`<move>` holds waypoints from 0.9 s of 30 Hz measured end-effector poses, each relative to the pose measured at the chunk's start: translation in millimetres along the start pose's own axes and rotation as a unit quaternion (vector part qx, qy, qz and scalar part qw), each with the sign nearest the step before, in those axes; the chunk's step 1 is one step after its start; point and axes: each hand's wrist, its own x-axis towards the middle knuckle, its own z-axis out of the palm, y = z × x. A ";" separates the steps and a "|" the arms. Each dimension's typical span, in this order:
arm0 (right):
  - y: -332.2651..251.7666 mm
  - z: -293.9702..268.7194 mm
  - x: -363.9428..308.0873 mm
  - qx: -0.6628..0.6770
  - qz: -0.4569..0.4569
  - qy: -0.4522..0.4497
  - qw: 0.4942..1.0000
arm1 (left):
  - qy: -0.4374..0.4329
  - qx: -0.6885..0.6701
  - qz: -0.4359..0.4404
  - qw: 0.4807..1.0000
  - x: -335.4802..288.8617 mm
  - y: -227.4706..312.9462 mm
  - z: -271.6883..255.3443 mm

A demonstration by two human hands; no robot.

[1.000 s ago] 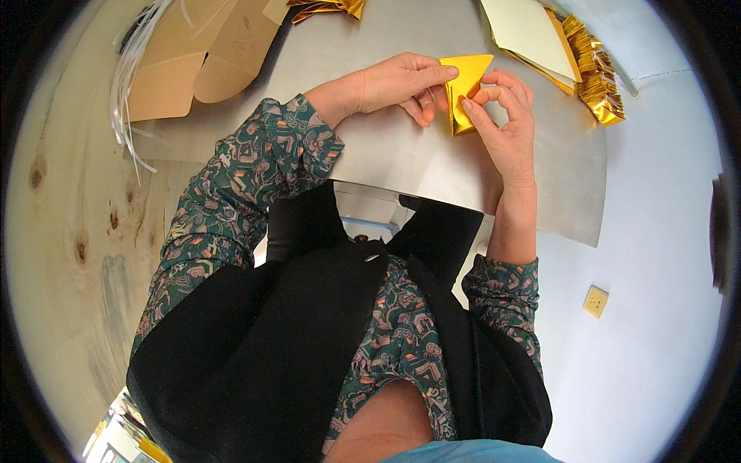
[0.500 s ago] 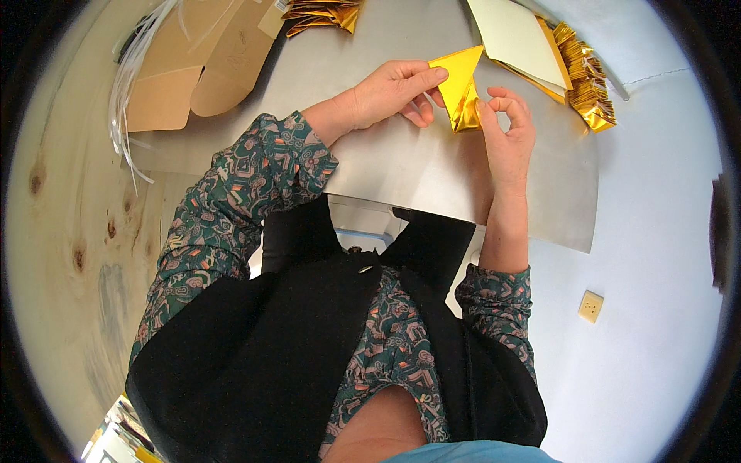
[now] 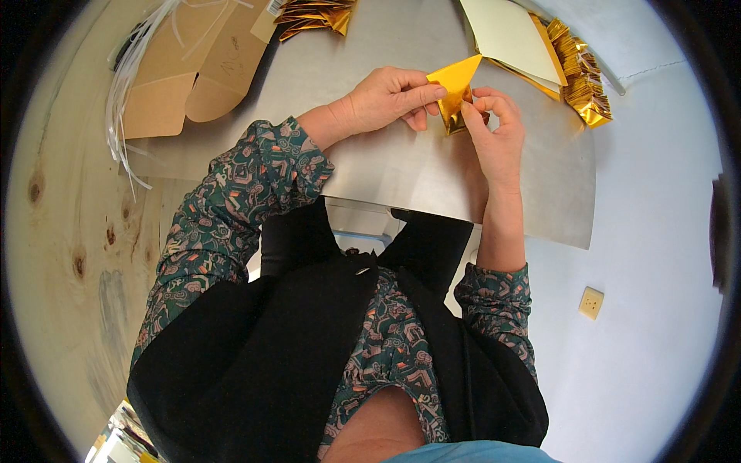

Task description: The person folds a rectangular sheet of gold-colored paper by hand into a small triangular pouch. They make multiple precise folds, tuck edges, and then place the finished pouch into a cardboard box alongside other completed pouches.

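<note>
A piece of shiny gold foil paper (image 3: 457,75), folded to a pointed shape, is held up over the metal table. My left hand (image 3: 394,98) pinches its left edge between thumb and fingers. At the paper's lower right, my right hand (image 3: 495,127) has its thumb and forefinger closed on the folded edge, the fingertips partly hidden by the fold. The paper's sharp tip points up and to the right, toward a stack of pale-faced gold paper sheets (image 3: 509,38). How the layers lie inside the fold cannot be made out.
A long row of folded gold pieces (image 3: 580,73) lies at the far right, and another bunch of them (image 3: 318,17) at the back. On the left stands an open cardboard box (image 3: 185,73) with white plastic strips (image 3: 116,100) hanging beside it. The metal table (image 3: 386,174) has a rounded front edge.
My right thumb and forefinger have moved left onto the paper's lower right edge. The fold there looks pressed inward. My left hand keeps its pinch.
</note>
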 end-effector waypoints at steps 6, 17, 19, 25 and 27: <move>-6.4 -2.9 -1.4 0.006 -0.029 -0.051 0.998 | 0.014 -0.018 0.000 1.000 1.2 -0.5 -0.5; -4.7 2.7 -4.9 0.054 0.001 -0.101 0.993 | 0.016 -0.022 0.000 1.000 3.3 -5.9 -4.7; -1.7 3.9 -4.4 0.071 0.009 -0.102 0.992 | 0.022 0.001 0.003 1.000 4.5 -7.9 -4.9; 1.6 3.5 -0.2 0.102 0.018 -0.090 0.991 | 0.012 0.149 0.116 0.982 0.7 -10.4 9.3; -1.2 3.1 0.1 0.127 0.027 -0.081 0.988 | -0.002 0.117 0.094 0.989 0.1 -7.4 8.4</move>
